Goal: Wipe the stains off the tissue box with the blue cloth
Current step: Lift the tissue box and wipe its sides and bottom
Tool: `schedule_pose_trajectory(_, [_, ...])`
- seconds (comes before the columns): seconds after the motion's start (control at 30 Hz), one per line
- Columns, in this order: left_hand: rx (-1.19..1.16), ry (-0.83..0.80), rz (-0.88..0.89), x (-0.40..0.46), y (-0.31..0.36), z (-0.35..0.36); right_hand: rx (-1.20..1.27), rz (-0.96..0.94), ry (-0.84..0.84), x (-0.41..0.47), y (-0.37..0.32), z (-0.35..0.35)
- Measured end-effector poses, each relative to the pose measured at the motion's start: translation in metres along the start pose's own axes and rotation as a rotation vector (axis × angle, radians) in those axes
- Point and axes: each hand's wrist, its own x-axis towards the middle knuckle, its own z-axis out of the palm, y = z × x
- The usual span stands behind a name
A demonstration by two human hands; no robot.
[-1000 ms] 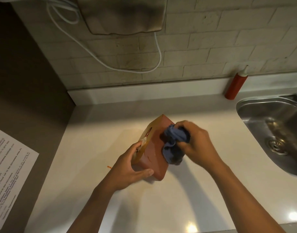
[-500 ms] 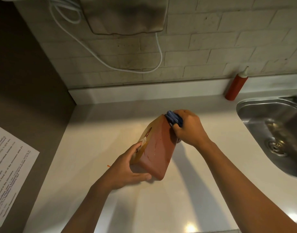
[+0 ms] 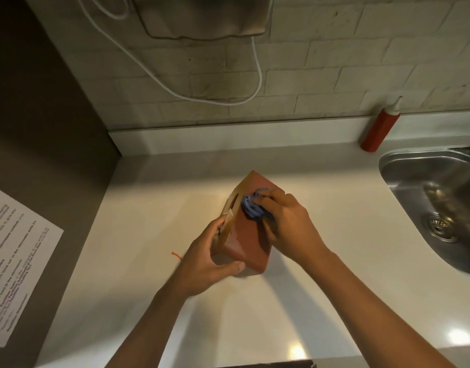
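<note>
Setting: a pale counter (image 3: 295, 314) runs below a brick-tiled wall (image 3: 335, 62), with a dark panel (image 3: 42, 128) closing it off at the left.
Tissue box: the reddish-brown tissue box (image 3: 248, 241) sits tilted on one edge near the middle of the counter, its slotted top facing left.
Left hand: the left hand (image 3: 206, 264) grips the near left end of the box, thumb across the near face and fingers curled over the slotted side.
Right hand: the right hand (image 3: 287, 221) holds the bunched blue cloth (image 3: 252, 209) and presses it on the box's upturned red face, toward the far end.
In the way: the right hand covers much of the cloth and the box's right edge; whether stains are there I cannot tell.
Sink: a steel sink (image 3: 414, 166) is set into the counter's right edge.
Bottle: a red squeeze bottle (image 3: 378, 128) stands at the back edge, just left of the sink.
Wall items: a white cable (image 3: 257, 75) loops down below a hanging cloth (image 3: 202, 17).
Paper: a printed sheet (image 3: 13, 261) lies on the dark panel at the left.
Scrap: a small orange scrap (image 3: 176, 255) lies on the counter, just left of the left hand.
</note>
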Motion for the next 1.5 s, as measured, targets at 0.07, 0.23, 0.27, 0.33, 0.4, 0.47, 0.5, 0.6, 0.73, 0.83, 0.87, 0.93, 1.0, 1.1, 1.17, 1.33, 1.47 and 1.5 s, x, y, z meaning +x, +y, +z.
schedule_pose_trajectory(0.07, [0.01, 0.036, 0.015, -0.001, 0.001, 0.004, 0.027, 0.023, 0.003, -0.009, -0.007, 0.001])
schedule_pose_trajectory(0.23, [0.0, 0.018, 0.015, 0.003, -0.002, 0.006, 0.063, 0.003, 0.024, -0.031, -0.023, 0.003])
schedule_pose_trajectory(0.27, [0.004, 0.013, 0.014, 0.003, -0.001, 0.006, 0.069, -0.005, 0.023, -0.034, -0.026, 0.002])
schedule_pose_trajectory(0.33, [0.016, 0.009, 0.009, 0.004, -0.001, 0.005, 0.082, -0.007, 0.002, -0.038, -0.032, 0.002])
schedule_pose_trajectory(0.4, [0.021, -0.004, 0.007, 0.004, -0.003, 0.003, 0.082, -0.011, -0.021, -0.042, -0.037, 0.003])
schedule_pose_trajectory(0.47, [0.029, -0.021, 0.007, 0.005, -0.004, 0.002, 0.079, -0.018, -0.029, -0.047, -0.04, 0.003])
schedule_pose_trajectory(0.5, [0.033, -0.026, 0.006, 0.006, -0.004, 0.001, 0.078, -0.024, -0.034, -0.049, -0.04, 0.003])
schedule_pose_trajectory(0.6, [0.035, -0.046, 0.005, 0.006, -0.003, -0.001, 0.087, -0.042, -0.055, -0.055, -0.043, 0.001])
schedule_pose_trajectory(0.73, [0.013, -0.061, -0.01, 0.008, -0.005, -0.006, 0.097, -0.116, -0.156, -0.063, -0.04, -0.008])
schedule_pose_trajectory(0.83, [-0.011, -0.028, -0.024, 0.007, -0.003, -0.007, 0.329, 0.017, -0.194, -0.066, -0.018, -0.031])
schedule_pose_trajectory(0.87, [-0.015, -0.026, -0.029, 0.006, -0.002, -0.007, 0.403, 0.091, -0.136, -0.065, -0.007, -0.039])
schedule_pose_trajectory(0.93, [-0.025, -0.033, -0.047, 0.006, -0.003, -0.007, 0.427, 0.233, 0.013, -0.061, 0.01, -0.045])
schedule_pose_trajectory(1.0, [-0.047, -0.034, -0.056, 0.006, -0.005, -0.007, 0.366, 0.326, 0.095, -0.053, 0.018, -0.038])
schedule_pose_trajectory(1.1, [-0.045, -0.036, -0.042, 0.007, -0.003, -0.006, 0.273, 0.319, 0.103, -0.038, 0.017, -0.01])
schedule_pose_trajectory(1.17, [-0.048, -0.043, -0.033, 0.007, -0.001, -0.004, 0.192, 0.302, 0.047, -0.032, 0.012, 0.006])
schedule_pose_trajectory(1.33, [-0.067, -0.024, -0.011, 0.008, -0.002, -0.006, 0.106, 0.277, 0.018, -0.045, -0.016, 0.017])
schedule_pose_trajectory(1.47, [-0.005, -0.074, -0.005, 0.012, 0.0, -0.01, 0.153, 0.263, 0.008, -0.072, -0.026, 0.016])
schedule_pose_trajectory(1.5, [0.034, -0.09, 0.002, 0.014, 0.001, -0.011, 0.174, 0.27, 0.01, -0.079, -0.027, 0.016])
